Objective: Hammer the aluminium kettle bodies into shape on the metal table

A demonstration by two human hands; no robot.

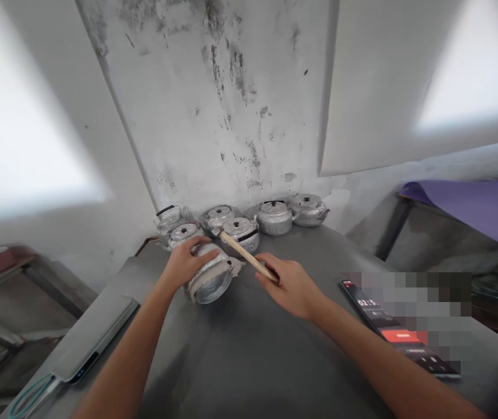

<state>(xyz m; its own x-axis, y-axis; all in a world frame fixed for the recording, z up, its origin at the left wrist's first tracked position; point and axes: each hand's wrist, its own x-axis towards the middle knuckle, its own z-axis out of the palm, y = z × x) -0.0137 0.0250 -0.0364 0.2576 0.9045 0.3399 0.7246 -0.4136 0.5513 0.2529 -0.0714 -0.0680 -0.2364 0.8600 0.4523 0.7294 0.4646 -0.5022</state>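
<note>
Grey table [249, 349] fills my view, a row of finished kettles [275, 217] at its far edge against the stained wall, and just in front of them lies the kettle body [210, 279] on its side, mouth towards me. My left hand [185, 262] is spread over its top, pressing it down, and I'd keep that firm so it can't roll. My right hand [290, 285], just right of the body, is closed round a wooden stick [244, 254] angled across towards the row; short, controlled strokes look wisest.

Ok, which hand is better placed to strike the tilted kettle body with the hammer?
Right. The right hand already grips the hammer's wooden handle, its head near the tilted kettle body. The left hand rests on top, steadying it.
</note>
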